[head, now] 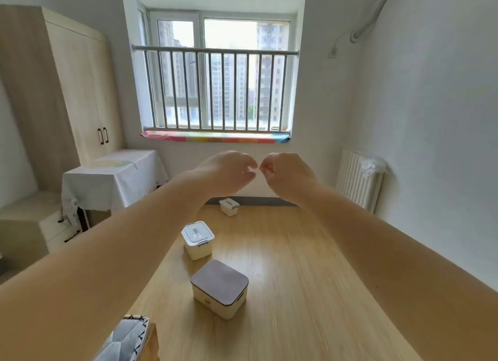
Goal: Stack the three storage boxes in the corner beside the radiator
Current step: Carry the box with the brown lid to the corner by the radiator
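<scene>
Fingers on both hands curl loosely inward, empty, gripping nothing. L hand (229,172) and R hand (287,173) are held out in front w/ arms extended, fingertips of the two nearly meeting at center; can't tell if they actually touch.

Nearest the camera, bottom left: a fabric item (126,339) w/ grey and black-white pattern, only partly in frame, can't tell what it is.

Next, on the wood floor (310,293): cream box w/ flat grey-brown lid (219,289), lid on, a dark handle visible on its right side. Just beyond it, slightly left, a white box w/ white lid (198,239), lid on, grey latch at front edge and a handle recess on top. The two are near each other but apart. Further back, a small white box (229,206) sits by the baseboard under the window, well apart from the other two. None are stacked.

Radiator (357,181), white, stands against the right wall near the far corner, w/ a clear plastic bag (373,165) draped on its top. All 3 boxes are well left of it.

Left side: a table w/ white cloth (113,178), wooden wardrobe (72,85) behind it. Far wall: window (215,72) w/ barred guard rail; a colorful strip along the sill.
</scene>
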